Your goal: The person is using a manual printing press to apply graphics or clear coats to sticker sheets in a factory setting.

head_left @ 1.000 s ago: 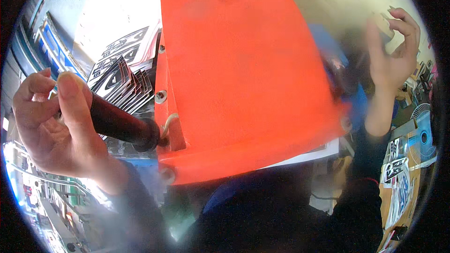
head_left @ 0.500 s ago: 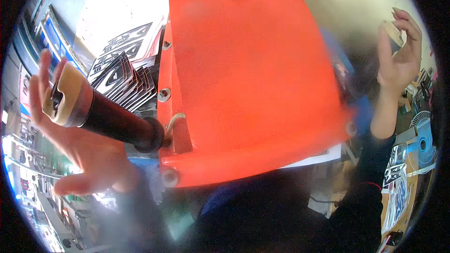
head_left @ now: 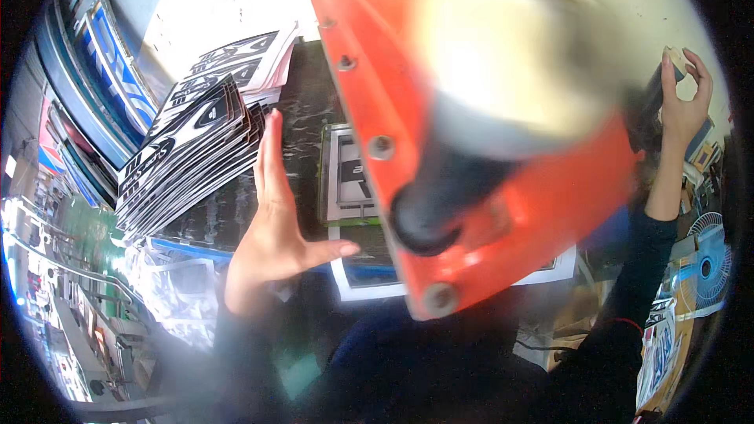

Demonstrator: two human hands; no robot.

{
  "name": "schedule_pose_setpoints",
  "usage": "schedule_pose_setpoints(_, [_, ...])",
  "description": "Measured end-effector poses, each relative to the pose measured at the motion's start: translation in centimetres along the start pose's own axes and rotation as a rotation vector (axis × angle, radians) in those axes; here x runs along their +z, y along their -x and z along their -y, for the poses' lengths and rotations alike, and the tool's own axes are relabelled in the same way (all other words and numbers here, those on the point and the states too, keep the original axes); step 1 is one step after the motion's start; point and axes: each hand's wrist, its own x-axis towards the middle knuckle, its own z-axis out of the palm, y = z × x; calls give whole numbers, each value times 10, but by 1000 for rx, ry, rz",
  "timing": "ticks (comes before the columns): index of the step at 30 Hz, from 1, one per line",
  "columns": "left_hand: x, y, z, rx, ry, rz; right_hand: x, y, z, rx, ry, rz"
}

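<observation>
An orange swing arm (head_left: 558, 212) of a press-like machine fills the middle, blurred by motion. Its near handle (head_left: 459, 177), a black grip with a cream top, rises toward me with no hand on it. My left hand (head_left: 271, 232) is open, fingers stretched and thumb out, just left of a green-edged rectangular frame (head_left: 353, 216) over a printed piece. On the far right, my right hand (head_left: 685, 114) curls its fingers and thumb round the cream top of a second black handle (head_left: 650, 100).
A fanned stack of black-and-white printed sheets (head_left: 192, 153) rests on a dark worn work surface (head_left: 302, 98). White-bordered sheet (head_left: 369, 289) lies at its front edge. Blue-framed panels (head_left: 118, 63) lean at the far left; a blue fan (head_left: 707, 263) stands right.
The orange arm has swung to the right, uncovering the frame and more of the dark surface. My left hand has come off its handle and moved right. My right hand has shifted slightly down.
</observation>
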Motion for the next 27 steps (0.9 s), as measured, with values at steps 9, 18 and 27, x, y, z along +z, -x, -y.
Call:
schedule_pose_setpoints(9, [2,-4,8,25,-186,-114,-25,-4,64,90,-236,316])
schedule_pose_setpoints(18, [7,-1,4,27,-220,-139,-24,10,103,857,-1225,358])
schedule_pose_setpoints(27, [10,-5,15,129,-202,-114,31,18,-5,1091,-859,120])
